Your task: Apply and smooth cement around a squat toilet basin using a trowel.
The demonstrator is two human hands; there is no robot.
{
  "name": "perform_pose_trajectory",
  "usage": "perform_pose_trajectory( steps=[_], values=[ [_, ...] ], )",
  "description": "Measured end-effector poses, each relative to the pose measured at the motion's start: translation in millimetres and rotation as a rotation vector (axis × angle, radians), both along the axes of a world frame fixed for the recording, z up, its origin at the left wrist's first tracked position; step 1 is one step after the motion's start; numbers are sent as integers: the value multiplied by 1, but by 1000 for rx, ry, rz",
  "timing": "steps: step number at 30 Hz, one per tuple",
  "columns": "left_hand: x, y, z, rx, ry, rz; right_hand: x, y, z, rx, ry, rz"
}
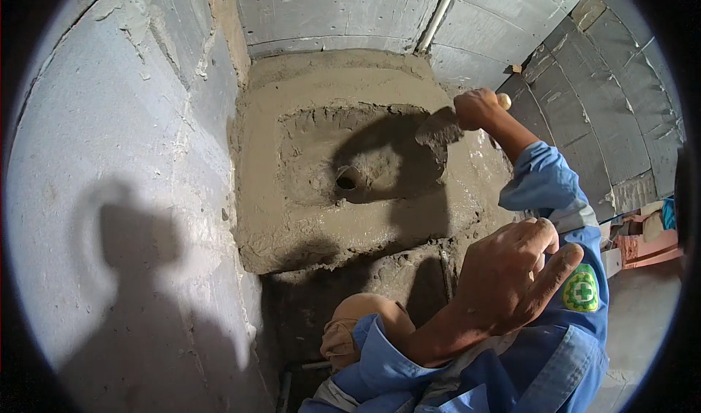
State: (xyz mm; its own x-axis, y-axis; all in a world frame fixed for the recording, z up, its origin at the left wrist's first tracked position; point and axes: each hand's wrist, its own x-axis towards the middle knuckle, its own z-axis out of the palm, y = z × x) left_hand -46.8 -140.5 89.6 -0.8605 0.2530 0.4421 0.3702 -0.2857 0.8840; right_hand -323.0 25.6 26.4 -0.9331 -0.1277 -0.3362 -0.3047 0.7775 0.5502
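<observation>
My right hand (478, 109) is closed around the handle of a trowel (439, 127), whose light knob end shows past my fist. The mortar-smeared blade points left, at the right rim of a rectangular recess in wet grey mortar (259, 157). In the recess floor is a dark round pipe hole (347, 178). My left hand (511, 278) hovers nearer to me, beside my right sleeve, with its back up. Its thumb stands away from loosely bent fingers, some of them hidden, and no object shows in it.
Grey block walls (139, 157) close in on the left, back and right. A white pipe (442, 13) runs down the back wall to the mortar. My bent knee (372, 316) is below the raised mortar's front edge. Reddish pieces (646, 246) lie at the far right.
</observation>
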Motion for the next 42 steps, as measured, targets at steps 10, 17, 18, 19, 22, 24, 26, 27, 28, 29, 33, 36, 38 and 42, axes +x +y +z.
perform_pose_trajectory(
  steps=[10, 17, 18, 19, 22, 24, 26, 27, 28, 29, 33, 36, 38, 42],
  values=[
    [3, 2, 2, -20, -11, 13, -34, 3, -5, -36, 210, 267],
    [0, 2, 1, -3, -2, 4, 5, 19, 13, -196, 109, -61],
    [0, 2, 1, 0, 7, 21, 8, 22, 16, -198, 60, -146],
    [0, 1, 0, -17, -2, 10, 11, 27, 19, -222, 54, -125],
    [-1, 0, 0, -33, 23, 42, 13, 49, 29, -108, -111, -302],
    [-2, 1, -1, -29, 66, 79, 11, 71, 34, -79, -233, -296],
    [-3, 1, -2, 33, 3, 5, 9, 91, 30, -154, -230, -209],
    [-3, 3, -2, 33, 6, 3, 8, 100, 27, -165, -193, -180],
    [-4, 6, -2, 45, 12, 25, 9, 108, 22, -216, -92, -94],
    [-3, 8, -2, 51, 14, 39, 10, 114, 15, -271, -116, -70],
    [-2, 15, -2, 7, 21, 42, 10, 123, -13, -464, 78, 29],
    [-1, 19, -2, 33, 60, 118, 20, 124, -34, -896, -92, -312],
    [1, 19, -3, -40, -24, -32, 32, 125, -49, -1126, -123, -467],
    [1, 30, -5, -66, -51, -107, 39, 130, -78, -1233, -117, -599]
  ],
)
